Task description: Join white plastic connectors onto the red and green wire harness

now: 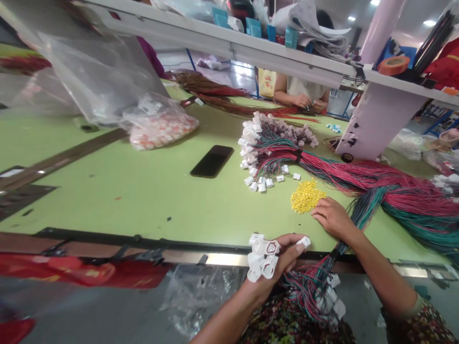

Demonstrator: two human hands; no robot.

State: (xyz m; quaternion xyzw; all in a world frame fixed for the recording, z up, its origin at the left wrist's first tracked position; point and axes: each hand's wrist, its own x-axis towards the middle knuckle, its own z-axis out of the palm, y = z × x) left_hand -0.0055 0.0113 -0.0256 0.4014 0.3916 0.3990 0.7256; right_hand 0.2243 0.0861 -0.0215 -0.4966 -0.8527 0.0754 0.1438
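Note:
My left hand [283,260] is closed round white plastic connectors near the table's front edge. One white connector [304,242] is pinched between thumb and fingertips, while several more connectors [263,258] hang over the back of the hand by the wrist. At the pile of small yellow parts [306,196], my right hand [332,217] rests with its fingers bent together on the pile's right side. What sits between those fingertips, if anything, is too small to make out. Below, a bundle of red and green wires [308,291] with white connectors lies over my lap.
A large wire bundle [358,174] with white connectors stretches across the right side. A black phone [212,161] lies mid-table, with a bag of orange and white parts [161,126] behind it. A shelf [229,43] crosses above; another person's hands [308,102] work opposite.

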